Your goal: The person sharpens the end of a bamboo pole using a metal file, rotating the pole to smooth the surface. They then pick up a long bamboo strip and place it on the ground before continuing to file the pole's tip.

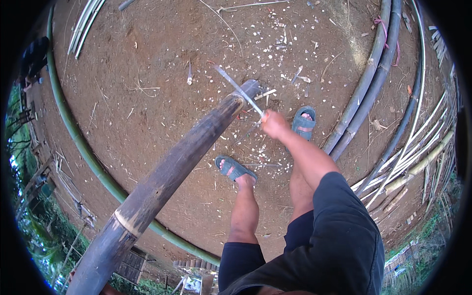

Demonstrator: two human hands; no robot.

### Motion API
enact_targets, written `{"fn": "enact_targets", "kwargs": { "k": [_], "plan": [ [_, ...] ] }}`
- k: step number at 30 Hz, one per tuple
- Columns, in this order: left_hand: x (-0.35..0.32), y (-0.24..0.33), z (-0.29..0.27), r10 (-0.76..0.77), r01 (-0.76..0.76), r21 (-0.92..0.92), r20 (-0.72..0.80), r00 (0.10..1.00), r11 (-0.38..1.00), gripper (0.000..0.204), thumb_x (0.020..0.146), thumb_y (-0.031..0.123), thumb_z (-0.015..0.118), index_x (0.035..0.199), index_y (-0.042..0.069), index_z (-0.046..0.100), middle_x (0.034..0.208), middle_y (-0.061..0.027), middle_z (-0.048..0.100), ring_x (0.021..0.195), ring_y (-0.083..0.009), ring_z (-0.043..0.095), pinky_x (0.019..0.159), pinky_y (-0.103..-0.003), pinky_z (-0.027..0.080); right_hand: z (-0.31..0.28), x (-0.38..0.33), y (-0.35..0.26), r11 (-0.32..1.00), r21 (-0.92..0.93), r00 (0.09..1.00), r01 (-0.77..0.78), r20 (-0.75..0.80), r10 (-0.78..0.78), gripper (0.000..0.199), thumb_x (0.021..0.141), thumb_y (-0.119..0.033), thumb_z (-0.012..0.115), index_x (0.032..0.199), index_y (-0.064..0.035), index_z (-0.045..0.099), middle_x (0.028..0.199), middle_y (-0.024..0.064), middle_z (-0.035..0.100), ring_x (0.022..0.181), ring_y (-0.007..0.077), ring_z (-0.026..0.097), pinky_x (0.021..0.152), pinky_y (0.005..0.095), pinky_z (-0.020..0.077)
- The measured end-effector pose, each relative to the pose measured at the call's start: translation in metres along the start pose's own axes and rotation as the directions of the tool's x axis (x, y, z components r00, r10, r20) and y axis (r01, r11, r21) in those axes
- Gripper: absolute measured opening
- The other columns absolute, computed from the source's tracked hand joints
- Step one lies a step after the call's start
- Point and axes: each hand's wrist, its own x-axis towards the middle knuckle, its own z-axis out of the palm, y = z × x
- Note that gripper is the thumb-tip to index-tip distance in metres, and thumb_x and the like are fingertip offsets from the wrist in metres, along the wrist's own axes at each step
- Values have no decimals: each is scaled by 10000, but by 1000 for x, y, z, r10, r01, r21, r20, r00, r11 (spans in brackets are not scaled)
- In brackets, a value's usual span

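My right hand [273, 124] grips the handle of a long knife [239, 90]. Its blade lies across the far end of a thick dark bamboo pole [167, 182]. The pole slants from the lower left edge up to the middle of the picture. My left hand is out of sight; the pole's near end leaves the frame at the bottom left. My two feet in grey-green sandals [235, 168] stand on the red earth just right of the pole.
A long green bamboo stem [78, 137] curves along the left. Dark bamboo poles [366, 88] and pale split strips [418, 147] lie to the right. White chips [280, 44] litter the bare ground ahead. More strips [86, 24] lie top left.
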Motion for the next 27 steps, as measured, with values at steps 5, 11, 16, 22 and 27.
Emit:
{"fn": "enact_targets", "kwargs": {
  "k": [5,11,16,22,27],
  "plan": [
    [-6,12,-1,-73,77,40,-81,994,996,575,676,484,748,1065,63,713,1078,-148,721,1041,-344,661,967,-570,484,9,4,-1,992,63,993,109,-47,-107,427,808,-195,699,1206,-63,619,989,191,717,928,393,699,845,483,549],
    [-9,20,-1,-81,84,133,-25,996,988,549,678,439,738,1062,48,706,1064,-167,714,1040,-360,658,961,-571,489,6,-12,-15,988,55,987,145,60,-148,475,811,-204,690,1264,-84,611,1035,192,721,976,393,694,877,483,547],
    [1,17,-22,-222,222,18,-1,975,975,517,672,412,735,1045,54,707,1062,-172,714,1010,-369,667,922,-582,508,-2,-36,-38,980,-99,983,172,77,-164,492,818,-215,690,1290,-102,607,1079,210,717,1032,393,688,916,490,542],
    [-3,7,-18,-229,230,47,-20,973,972,485,680,419,732,1031,85,715,1020,-146,723,995,-364,674,916,-581,509,15,-26,-7,991,-14,991,130,33,-130,396,829,-229,692,1194,-91,622,1055,183,722,990,393,693,875,490,546],
    [48,1,-89,-398,410,-73,139,907,909,908,773,266,796,1473,-110,356,1493,-256,461,1400,-392,426,1226,-552,234,4,-7,11,1000,-21,996,17,93,-15,463,839,-238,688,1277,-109,610,1114,195,712,1046,393,683,910,485,545]
  ]
}}
